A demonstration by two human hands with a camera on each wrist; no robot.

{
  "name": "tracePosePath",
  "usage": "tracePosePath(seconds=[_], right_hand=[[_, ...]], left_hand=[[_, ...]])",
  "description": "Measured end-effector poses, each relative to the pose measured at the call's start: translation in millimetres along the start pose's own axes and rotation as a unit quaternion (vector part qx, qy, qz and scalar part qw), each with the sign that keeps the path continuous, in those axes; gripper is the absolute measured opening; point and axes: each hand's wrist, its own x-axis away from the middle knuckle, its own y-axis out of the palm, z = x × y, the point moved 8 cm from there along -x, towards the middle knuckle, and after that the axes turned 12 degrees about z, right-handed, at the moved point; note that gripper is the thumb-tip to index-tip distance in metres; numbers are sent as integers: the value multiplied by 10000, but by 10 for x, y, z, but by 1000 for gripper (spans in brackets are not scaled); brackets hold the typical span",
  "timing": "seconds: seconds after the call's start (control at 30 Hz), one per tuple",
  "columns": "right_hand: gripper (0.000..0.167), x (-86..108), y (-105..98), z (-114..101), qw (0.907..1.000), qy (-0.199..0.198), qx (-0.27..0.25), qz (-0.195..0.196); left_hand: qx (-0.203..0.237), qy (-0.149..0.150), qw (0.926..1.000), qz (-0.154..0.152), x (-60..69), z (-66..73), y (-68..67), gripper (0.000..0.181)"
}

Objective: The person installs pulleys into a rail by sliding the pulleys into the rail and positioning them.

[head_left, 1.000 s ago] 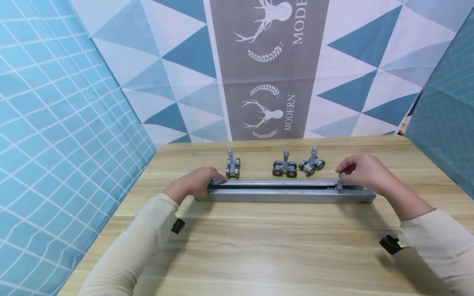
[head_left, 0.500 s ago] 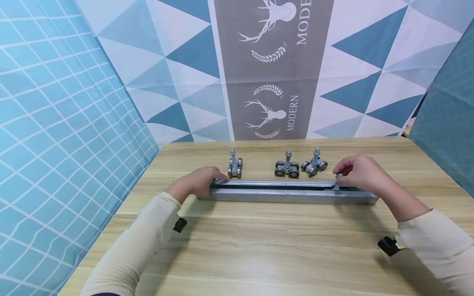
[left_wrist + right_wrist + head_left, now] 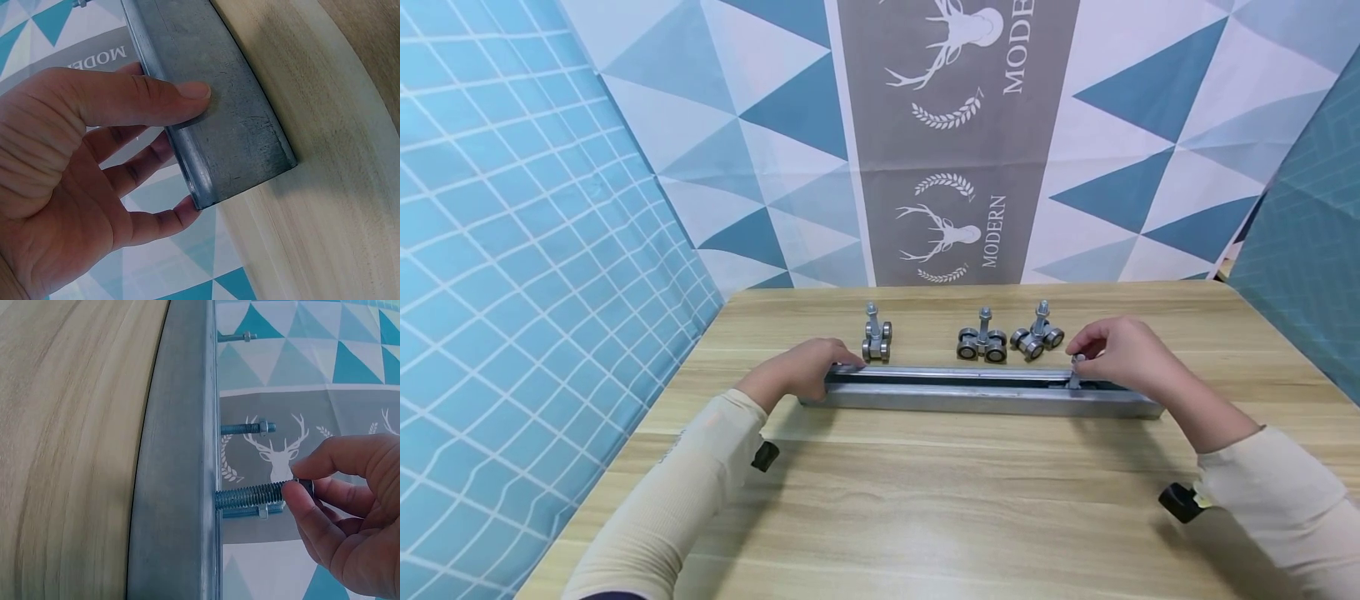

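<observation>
A long grey metal track rail (image 3: 970, 402) lies across the table, its slot facing up. My left hand (image 3: 801, 369) grips its left end; in the left wrist view the thumb presses the near face and the fingers reach to the slotted side. Near the right end, a roller trolley (image 3: 1075, 381) sits in the rail with its bolt standing out of the slot. My right hand (image 3: 1123, 354) pinches the bolt's top between thumb and finger. The right wrist view shows the threaded bolt (image 3: 250, 497) clearly; the trolley's wheels are hidden inside the rail.
Behind the rail stand three more roller trolleys: one at left (image 3: 876, 337), one in the middle (image 3: 982, 340) and one tilted at right (image 3: 1037, 335). The wooden table (image 3: 925, 492) extends towards me. A patterned cloth (image 3: 955, 142) hangs along the back edge.
My right hand has moved a short way left along the rail, and the pinched trolley has slid with it. The left hand keeps its hold at the rail's left end.
</observation>
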Motion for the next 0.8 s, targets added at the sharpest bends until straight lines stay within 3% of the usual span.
tracePosePath(seconds=[0.8], right_hand=[[13, -23, 127, -153, 9995, -281, -161, 32]], left_hand=[[-5, 53, 10000, 56, -8, 16, -6, 75]])
